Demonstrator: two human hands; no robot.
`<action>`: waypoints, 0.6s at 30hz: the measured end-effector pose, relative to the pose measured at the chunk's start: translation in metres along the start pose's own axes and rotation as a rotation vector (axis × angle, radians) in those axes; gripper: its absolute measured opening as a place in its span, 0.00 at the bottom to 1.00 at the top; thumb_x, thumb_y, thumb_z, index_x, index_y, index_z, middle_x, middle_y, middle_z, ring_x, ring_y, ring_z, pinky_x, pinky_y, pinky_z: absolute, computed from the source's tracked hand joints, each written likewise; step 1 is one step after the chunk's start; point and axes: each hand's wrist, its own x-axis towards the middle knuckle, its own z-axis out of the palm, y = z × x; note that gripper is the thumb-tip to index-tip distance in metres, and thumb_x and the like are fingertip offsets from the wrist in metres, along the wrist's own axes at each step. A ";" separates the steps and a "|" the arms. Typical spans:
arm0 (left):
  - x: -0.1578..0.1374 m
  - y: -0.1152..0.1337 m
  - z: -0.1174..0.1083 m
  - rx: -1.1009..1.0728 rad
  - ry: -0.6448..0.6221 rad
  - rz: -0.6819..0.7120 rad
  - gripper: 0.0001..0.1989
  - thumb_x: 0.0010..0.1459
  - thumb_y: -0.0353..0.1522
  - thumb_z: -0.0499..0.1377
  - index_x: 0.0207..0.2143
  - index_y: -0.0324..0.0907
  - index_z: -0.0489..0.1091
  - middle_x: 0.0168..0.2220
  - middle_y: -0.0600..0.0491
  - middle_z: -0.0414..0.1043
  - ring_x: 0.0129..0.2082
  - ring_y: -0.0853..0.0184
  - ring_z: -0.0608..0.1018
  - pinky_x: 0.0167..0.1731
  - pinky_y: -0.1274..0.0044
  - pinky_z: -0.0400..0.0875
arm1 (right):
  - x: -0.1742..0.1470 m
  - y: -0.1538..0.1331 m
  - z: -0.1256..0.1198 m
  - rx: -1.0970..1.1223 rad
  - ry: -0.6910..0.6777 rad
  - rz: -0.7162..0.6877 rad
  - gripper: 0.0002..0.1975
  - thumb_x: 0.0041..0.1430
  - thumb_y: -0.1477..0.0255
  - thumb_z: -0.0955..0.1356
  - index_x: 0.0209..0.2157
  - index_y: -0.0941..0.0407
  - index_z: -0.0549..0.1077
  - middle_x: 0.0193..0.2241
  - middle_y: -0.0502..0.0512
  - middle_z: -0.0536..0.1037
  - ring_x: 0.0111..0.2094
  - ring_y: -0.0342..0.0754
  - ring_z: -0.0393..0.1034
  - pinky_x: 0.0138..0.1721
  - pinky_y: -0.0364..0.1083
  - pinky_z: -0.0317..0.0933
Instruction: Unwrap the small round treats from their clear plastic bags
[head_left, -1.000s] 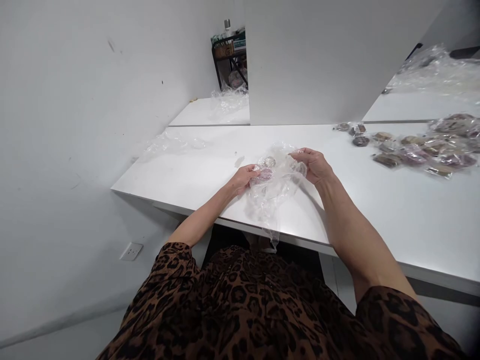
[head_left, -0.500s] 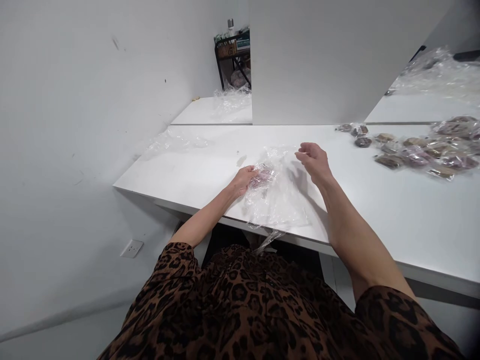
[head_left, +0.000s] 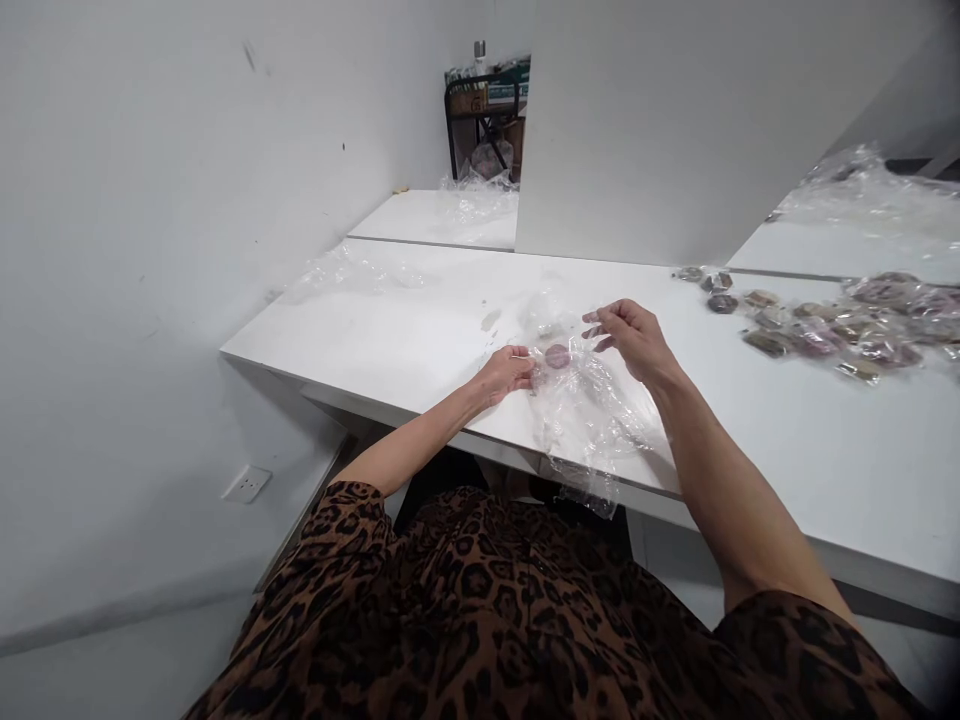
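A sheet of clear plastic film (head_left: 592,400) lies crumpled at the front of the white table, its lower end hanging over the edge. In the film sits a small round pinkish-purple piece (head_left: 557,357); its exact kind I cannot make out. My left hand (head_left: 510,375) grips the film just left of the piece, thumb and fingers closed. To the right, my right hand (head_left: 630,335) hovers by the film with its fingers apart, and nothing shows between them.
Several film-wrapped pieces (head_left: 832,325), brown, tan and purplish, lie heaped on the table's right side. Loose clear film (head_left: 352,268) rests at the back left. A white panel (head_left: 637,130) rises behind the table (head_left: 360,345), with a black rack (head_left: 484,110) beyond it.
The pinkish piece now shows as a flat round shape, where it was bunched in film. My right hand's fingers have spread. The film's hanging end has shifted right.
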 end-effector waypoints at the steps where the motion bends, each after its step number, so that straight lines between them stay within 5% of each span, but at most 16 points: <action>1: -0.001 0.000 0.002 -0.012 0.005 -0.002 0.12 0.63 0.26 0.64 0.44 0.40 0.63 0.34 0.53 0.72 0.30 0.71 0.76 0.42 0.73 0.73 | 0.000 -0.007 -0.002 -0.020 -0.017 -0.028 0.13 0.61 0.62 0.71 0.32 0.55 0.68 0.42 0.60 0.80 0.33 0.45 0.74 0.27 0.44 0.64; 8: 0.003 0.003 0.017 0.130 0.037 0.172 0.27 0.56 0.51 0.69 0.48 0.41 0.72 0.55 0.40 0.73 0.55 0.53 0.75 0.51 0.69 0.69 | 0.004 -0.056 0.004 -0.332 -0.109 -0.166 0.15 0.65 0.56 0.70 0.35 0.53 0.73 0.26 0.54 0.75 0.25 0.44 0.67 0.27 0.47 0.64; 13: 0.007 -0.010 0.007 0.257 0.139 0.276 0.41 0.46 0.46 0.76 0.58 0.41 0.70 0.67 0.34 0.62 0.65 0.43 0.68 0.56 0.66 0.66 | 0.007 -0.086 0.004 -0.373 -0.051 -0.207 0.12 0.69 0.61 0.69 0.34 0.54 0.72 0.32 0.56 0.79 0.22 0.40 0.66 0.26 0.46 0.58; 18: -0.001 -0.028 -0.009 0.413 0.128 0.367 0.33 0.53 0.40 0.71 0.60 0.43 0.69 0.68 0.38 0.60 0.62 0.48 0.71 0.56 0.68 0.68 | 0.005 -0.126 -0.013 -0.451 0.121 -0.180 0.10 0.69 0.70 0.70 0.33 0.61 0.75 0.34 0.61 0.82 0.19 0.32 0.59 0.24 0.45 0.50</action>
